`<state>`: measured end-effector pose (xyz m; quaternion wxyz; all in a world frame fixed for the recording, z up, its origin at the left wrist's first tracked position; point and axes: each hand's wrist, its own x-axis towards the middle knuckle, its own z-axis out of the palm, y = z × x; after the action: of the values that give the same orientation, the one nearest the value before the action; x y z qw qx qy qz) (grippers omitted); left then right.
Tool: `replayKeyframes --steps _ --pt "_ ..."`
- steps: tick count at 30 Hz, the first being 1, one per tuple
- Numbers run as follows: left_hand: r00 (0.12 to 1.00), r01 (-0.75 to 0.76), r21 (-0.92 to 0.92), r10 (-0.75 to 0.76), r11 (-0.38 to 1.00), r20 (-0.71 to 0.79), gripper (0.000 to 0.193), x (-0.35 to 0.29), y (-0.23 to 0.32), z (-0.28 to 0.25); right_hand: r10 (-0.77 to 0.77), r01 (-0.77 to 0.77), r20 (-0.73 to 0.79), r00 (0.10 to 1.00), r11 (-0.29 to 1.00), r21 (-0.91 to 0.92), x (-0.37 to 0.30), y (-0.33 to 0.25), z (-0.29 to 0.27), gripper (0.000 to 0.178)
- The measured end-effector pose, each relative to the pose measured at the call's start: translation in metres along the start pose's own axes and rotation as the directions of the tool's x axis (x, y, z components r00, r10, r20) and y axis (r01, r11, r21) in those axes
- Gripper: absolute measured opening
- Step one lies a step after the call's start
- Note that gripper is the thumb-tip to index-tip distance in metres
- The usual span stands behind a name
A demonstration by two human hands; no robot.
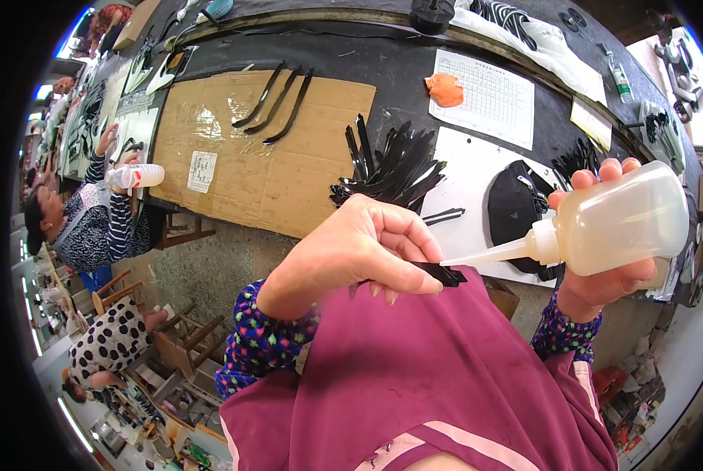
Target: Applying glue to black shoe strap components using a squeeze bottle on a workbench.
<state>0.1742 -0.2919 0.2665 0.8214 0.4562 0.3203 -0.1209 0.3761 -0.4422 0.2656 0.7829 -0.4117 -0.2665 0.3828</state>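
Note:
Between the thumb and fingers of my left hand (359, 247) is a small bundle of glossy black strips (445, 275), their ends sticking out to the right. My right hand (602, 275) is wrapped round a translucent squeeze bottle (622, 224) with pale liquid inside. The bottle lies tilted on its side, and its long nozzle (489, 254) points left, with the tip at the strips. Whether the tip touches them I cannot tell. Just beyond my left hand, a heap of similar black strips (394, 165) lies on the table.
Three black strips (277, 106) lie apart on a cardboard sheet (210, 118). A black pouch (516, 208) rests on a white board, near a printed sheet (496, 102) with an orange lump (445, 89). At the left, a co-worker (84, 216) sits holding another bottle (139, 175).

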Motion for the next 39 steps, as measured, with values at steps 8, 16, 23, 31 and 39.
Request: replayKeyframes --steps 8,16,23,31,39 --pt "1.0 0.016 -0.014 -0.016 1.0 -0.004 0.021 -0.0007 0.001 0.0001 -0.059 0.031 0.208 0.976 0.99 0.135 0.0041 0.004 -0.0038 0.088" --pt "1.0 -0.005 -0.036 0.004 0.999 -0.002 0.021 0.0001 -0.0011 -0.0005 -0.019 0.005 0.137 0.99 0.995 0.104 -0.0008 0.0012 -0.0063 0.089" --pt "1.0 -0.021 -0.048 0.021 0.999 0.004 0.021 -0.0006 -0.0009 -0.0005 -0.046 0.016 0.187 0.981 0.987 0.158 -0.0006 0.002 -0.0057 0.091" --pt "0.999 -0.035 -0.058 0.035 0.998 0.002 0.022 -0.0009 -0.0026 -0.0019 -0.056 0.02 0.203 0.978 0.984 0.179 -0.0022 0.0018 -0.0054 0.09" --pt "0.998 -0.058 -0.078 0.059 0.995 0.003 0.022 0.0003 -0.0059 -0.0046 -0.042 0.0 0.213 0.976 0.981 0.193 -0.004 0.0016 -0.008 0.089"
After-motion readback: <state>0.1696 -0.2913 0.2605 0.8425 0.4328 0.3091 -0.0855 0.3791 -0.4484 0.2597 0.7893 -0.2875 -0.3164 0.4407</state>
